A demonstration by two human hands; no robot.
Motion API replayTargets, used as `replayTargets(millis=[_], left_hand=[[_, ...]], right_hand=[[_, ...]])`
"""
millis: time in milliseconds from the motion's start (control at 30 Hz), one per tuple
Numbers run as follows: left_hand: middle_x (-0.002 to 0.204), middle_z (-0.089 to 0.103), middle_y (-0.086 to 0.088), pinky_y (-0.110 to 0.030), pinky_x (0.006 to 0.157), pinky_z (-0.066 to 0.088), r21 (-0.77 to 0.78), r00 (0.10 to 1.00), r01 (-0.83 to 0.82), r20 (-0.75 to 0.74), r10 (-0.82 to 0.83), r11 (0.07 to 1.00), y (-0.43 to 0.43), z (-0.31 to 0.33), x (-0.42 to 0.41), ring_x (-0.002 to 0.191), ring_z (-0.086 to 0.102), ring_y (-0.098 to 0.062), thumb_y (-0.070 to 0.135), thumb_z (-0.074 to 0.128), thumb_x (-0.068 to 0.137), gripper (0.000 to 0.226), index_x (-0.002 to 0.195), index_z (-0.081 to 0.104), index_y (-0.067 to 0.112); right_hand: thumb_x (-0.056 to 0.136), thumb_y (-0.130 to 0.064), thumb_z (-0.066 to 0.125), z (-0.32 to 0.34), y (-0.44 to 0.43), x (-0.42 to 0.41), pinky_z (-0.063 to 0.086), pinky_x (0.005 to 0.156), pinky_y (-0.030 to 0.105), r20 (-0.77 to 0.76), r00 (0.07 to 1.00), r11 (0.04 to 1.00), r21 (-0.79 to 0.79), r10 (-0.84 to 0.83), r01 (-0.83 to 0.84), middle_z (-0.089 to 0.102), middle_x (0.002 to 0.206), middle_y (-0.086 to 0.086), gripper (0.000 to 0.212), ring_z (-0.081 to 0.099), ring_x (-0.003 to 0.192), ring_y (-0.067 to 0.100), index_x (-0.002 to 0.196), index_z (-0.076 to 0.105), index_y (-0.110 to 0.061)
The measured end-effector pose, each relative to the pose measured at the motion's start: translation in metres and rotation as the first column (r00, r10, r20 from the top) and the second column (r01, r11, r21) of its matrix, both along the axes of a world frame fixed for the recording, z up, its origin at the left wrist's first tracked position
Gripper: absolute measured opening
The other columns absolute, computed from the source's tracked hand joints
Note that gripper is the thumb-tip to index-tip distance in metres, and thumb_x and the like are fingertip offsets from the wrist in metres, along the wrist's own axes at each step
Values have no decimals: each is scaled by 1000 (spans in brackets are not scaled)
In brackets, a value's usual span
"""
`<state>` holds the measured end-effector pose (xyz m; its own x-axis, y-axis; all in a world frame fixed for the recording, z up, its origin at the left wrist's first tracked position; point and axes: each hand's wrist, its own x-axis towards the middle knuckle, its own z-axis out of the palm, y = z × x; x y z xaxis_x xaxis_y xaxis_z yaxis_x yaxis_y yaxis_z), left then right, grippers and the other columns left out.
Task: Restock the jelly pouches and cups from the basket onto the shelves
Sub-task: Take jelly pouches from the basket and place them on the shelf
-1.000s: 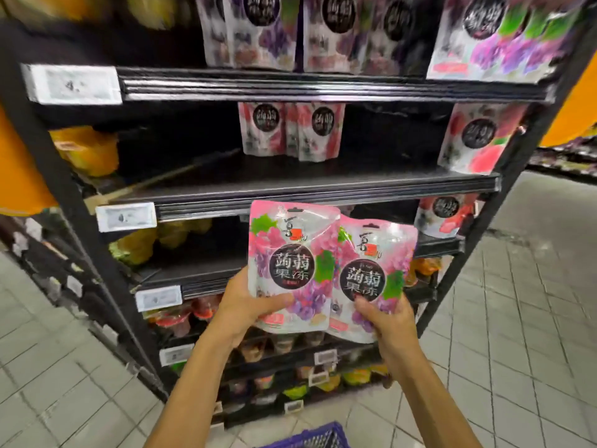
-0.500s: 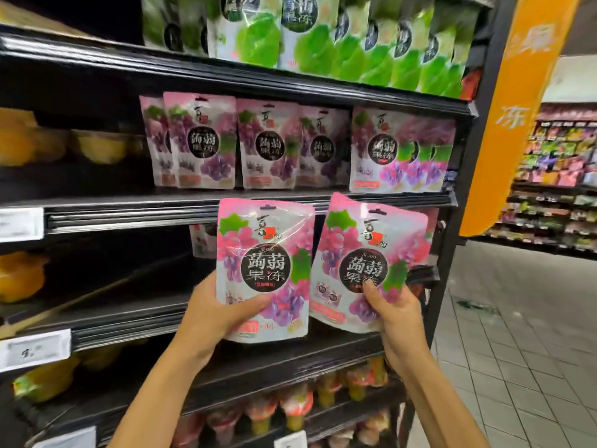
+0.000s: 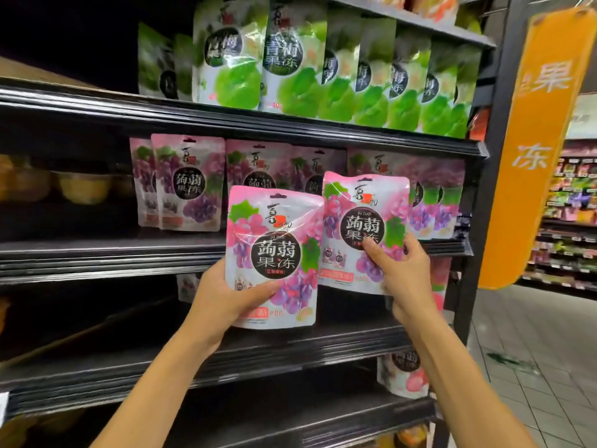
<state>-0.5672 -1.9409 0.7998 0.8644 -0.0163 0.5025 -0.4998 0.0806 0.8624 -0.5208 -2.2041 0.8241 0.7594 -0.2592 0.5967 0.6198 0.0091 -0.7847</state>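
Two grape pouches held upright before matching shelf row.
Left hand (image 3: 226,295) grips left pouch (image 3: 274,257); right hand (image 3: 403,279) pinches right pouch (image 3: 365,231), nearer the grape row (image 3: 190,185) just behind, long axes vertical.

Single head-worn wide-angle view, facing forward, close to shelves (image 3: 97,253)

left hand (image 3: 226,295) holds pouch A (image 3: 274,253) in front of shelf edge (image 3: 97,253) | right hand (image 3: 407,279) holds pouch B (image 3: 365,227) just right of A, higher | shelved pouch row (image 3: 189,185) behind both | cups (image 3: 84,187) left of row | upper pouch row (image 3: 300,66) one shelf above
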Motion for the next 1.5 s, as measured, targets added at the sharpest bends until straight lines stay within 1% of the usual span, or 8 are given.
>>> replayTargets(millis=[200,333,500,667,867,1133,1367,1500], left_hand=[[102,76,-7,-33,71,60,-24,999,-42,17,43,999,-7,10,15,92,74,-26,32,90,52,55,103,71,27],[101,76,-6,-34,71,60,-20,998,-66,18,66,998,-8,12,20,91,74,-26,33,91,50,54,100,71,28],[100,77,-6,-38,75,61,-7,996,-90,15,90,996,-12,14,23,91,74,-26,32,91,52,50,98,72,30],[100,77,-7,-33,70,61,-21,996,-90,10,90,996,-16,15,26,90,74,-27,22,88,59,42,97,73,30],[102,76,-8,-35,73,61,-38,994,-105,-5,105,994,-18,8,26,92,74,-27,20,87,61,43,101,72,26],[101,76,-8,-39,75,61,-43,991,-134,-25,133,990,-20,5,27,92,74,-28,18,89,59,48,103,71,23],[101,76,-7,-39,76,61,-35,989,-144,-30,143,989,-20,5,27,92,74,-26,23,88,59,49,105,70,22],[100,77,-7,-40,77,61,-27,989,-145,-39,144,989,-19,6,27,92,74,-27,19,92,59,52,105,70,22]], right_hand=[[79,-26,80,48,6,41,53,69,24,29,998,997,-59,-52,54,71,95,-4,30,66,88,16,103,64,-19],[79,-31,81,62,7,66,51,98,47,15,999,997,-54,-47,48,67,119,5,48,62,113,24,120,60,-16],[79,-38,79,59,12,83,35,111,32,29,993,990,-83,-111,113,46,148,4,82,42,136,19,145,41,-10],[78,-40,79,55,7,81,50,98,41,46,995,979,-177,-92,99,65,121,-1,59,60,112,15,125,54,-14],[77,-38,81,37,-3,70,27,98,14,77,982,922,-339,-173,189,45,134,-10,87,37,122,-3,146,35,-12],[68,-42,85,40,-10,69,43,98,39,108,937,837,-423,-333,346,56,138,1,90,51,128,22,144,42,-18],[63,-52,83,37,4,77,43,82,40,145,846,711,-481,-514,514,59,116,7,83,49,110,28,134,47,-32],[59,-65,74,33,2,78,33,83,34,266,682,489,-527,-681,695,56,111,3,85,47,104,24,133,53,-29]])
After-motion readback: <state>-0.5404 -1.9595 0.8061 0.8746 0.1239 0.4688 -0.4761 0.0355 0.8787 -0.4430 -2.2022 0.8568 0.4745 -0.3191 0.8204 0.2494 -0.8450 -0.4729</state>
